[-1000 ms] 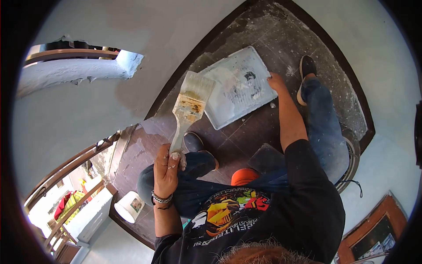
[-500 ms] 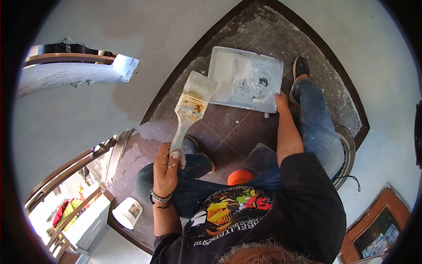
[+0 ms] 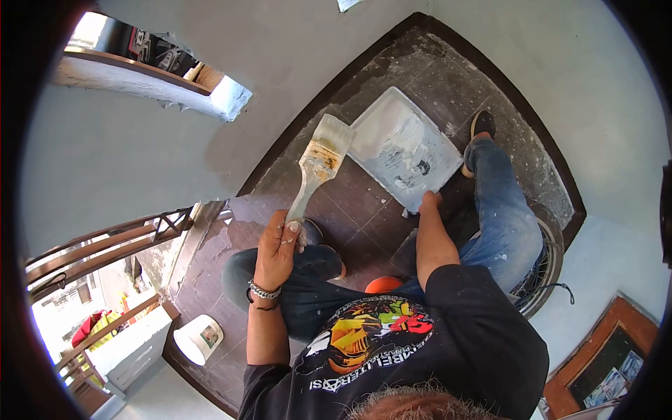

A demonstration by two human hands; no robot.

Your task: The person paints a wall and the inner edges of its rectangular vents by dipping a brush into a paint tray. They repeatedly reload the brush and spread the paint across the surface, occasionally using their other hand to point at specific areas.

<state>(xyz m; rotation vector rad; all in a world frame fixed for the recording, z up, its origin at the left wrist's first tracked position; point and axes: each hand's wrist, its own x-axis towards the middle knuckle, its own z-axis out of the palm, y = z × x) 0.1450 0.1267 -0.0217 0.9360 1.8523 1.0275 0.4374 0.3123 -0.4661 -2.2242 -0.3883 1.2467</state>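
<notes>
A wide paintbrush [image 3: 320,159] with a pale, paint-stained handle is in my left hand [image 3: 275,246], which is closed around the handle's lower end. Its bristles point up and away from me and overlap the tray's left edge in this view. White paint marks the fingers of that hand. My right hand [image 3: 430,201] grips the near corner of a paint tray [image 3: 383,180]. White and grey paint covers the tray's inside, with a dark patch near the right hand. The tray lies over the tiled floor, between the wall corner and my legs.
Dark, paint-spotted floor tiles [image 3: 350,210] meet grey walls [image 3: 140,154] along a brown skirting. A white bucket [image 3: 199,339] stands at lower left. An orange round object [image 3: 383,285] is between my legs. Beside my right leg is a wheel [image 3: 549,259]. A wooden railing [image 3: 105,255] runs at left.
The tray has turned clockwise, and my right hand on its corner has moved left and nearer to me. The brush, still in my left hand, has shifted slightly right in view.
</notes>
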